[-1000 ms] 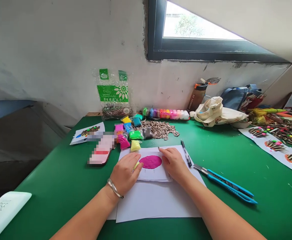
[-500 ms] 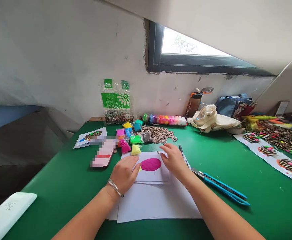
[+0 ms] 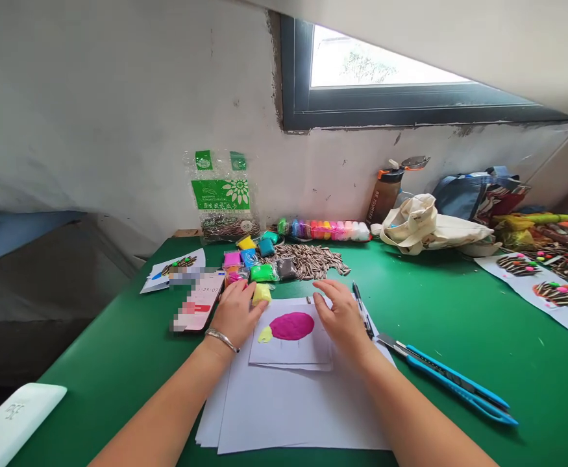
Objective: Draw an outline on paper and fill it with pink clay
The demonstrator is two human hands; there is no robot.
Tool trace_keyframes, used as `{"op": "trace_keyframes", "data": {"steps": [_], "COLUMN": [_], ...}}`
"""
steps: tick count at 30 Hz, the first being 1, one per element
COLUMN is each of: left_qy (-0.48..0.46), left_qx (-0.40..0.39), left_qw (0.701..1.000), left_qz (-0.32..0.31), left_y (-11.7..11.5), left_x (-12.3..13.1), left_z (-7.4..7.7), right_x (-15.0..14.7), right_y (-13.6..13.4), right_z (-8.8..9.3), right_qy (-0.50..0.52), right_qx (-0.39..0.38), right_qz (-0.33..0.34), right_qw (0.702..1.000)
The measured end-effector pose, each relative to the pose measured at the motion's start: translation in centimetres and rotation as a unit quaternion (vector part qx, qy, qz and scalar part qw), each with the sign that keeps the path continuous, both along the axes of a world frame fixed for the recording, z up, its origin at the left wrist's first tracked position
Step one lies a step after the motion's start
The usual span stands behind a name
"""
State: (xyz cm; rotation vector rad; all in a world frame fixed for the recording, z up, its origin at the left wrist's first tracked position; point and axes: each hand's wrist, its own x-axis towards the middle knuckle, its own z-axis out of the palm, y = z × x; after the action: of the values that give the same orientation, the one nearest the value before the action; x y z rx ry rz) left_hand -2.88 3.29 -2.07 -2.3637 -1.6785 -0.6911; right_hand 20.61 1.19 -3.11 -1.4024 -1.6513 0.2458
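A small sheet of paper bears a magenta oval of clay with a pale yellow clay head at its left end. It lies on larger white sheets. My left hand, a silver bangle at the wrist, reaches beyond the small sheet's left side. Its thumb and fingers are apart around the near side of a yellow clay packet; a firm grip does not show. My right hand rests at the sheet's right edge, fingers curved and apart, holding nothing.
Clay packets and a heap of sunflower seeds lie behind the paper. A phone is at left; pens and a blue cutter are at right. A bottle and cloth bag stand behind.
My left hand has moved off the small sheet toward the yellow packet, uncovering the yellow clay head. My right hand stays beside the sheet. The camera view has shifted slightly.
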Motion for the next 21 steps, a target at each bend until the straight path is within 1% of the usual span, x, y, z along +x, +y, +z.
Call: {"op": "trace_keyframes", "data": {"steps": [3, 5, 13, 17, 21], "left_qy": [0.008, 0.011, 0.014, 0.005, -0.003], "left_qx": [-0.007, -0.008, -0.017, -0.014, -0.010], "left_qw": [1.000, 1.000, 0.999, 1.000, 1.000], "left_qz": [-0.004, -0.008, -0.034, -0.022, -0.014], "left_y": [0.5, 0.7, 1.2, 1.0, 0.9], "left_x": [1.0, 1.6, 2.7, 3.1, 3.3], "left_z": [-0.6, -0.9, -1.0, -1.2, -1.1], "right_x": [-0.2, -0.3, -0.3, -0.3, -0.2], "right_y": [-0.1, -0.1, 0.0, 0.1, 0.1], "right_z": [0.1, 0.0, -0.4, -0.5, -0.5], "right_qy": [-0.006, -0.008, -0.017, -0.013, -0.017], "right_qx": [-0.005, -0.004, -0.013, -0.003, 0.015], "right_qz": [0.018, 0.019, 0.024, 0.022, 0.020], "right_qw": [1.000, 1.000, 0.999, 1.000, 1.000]}}
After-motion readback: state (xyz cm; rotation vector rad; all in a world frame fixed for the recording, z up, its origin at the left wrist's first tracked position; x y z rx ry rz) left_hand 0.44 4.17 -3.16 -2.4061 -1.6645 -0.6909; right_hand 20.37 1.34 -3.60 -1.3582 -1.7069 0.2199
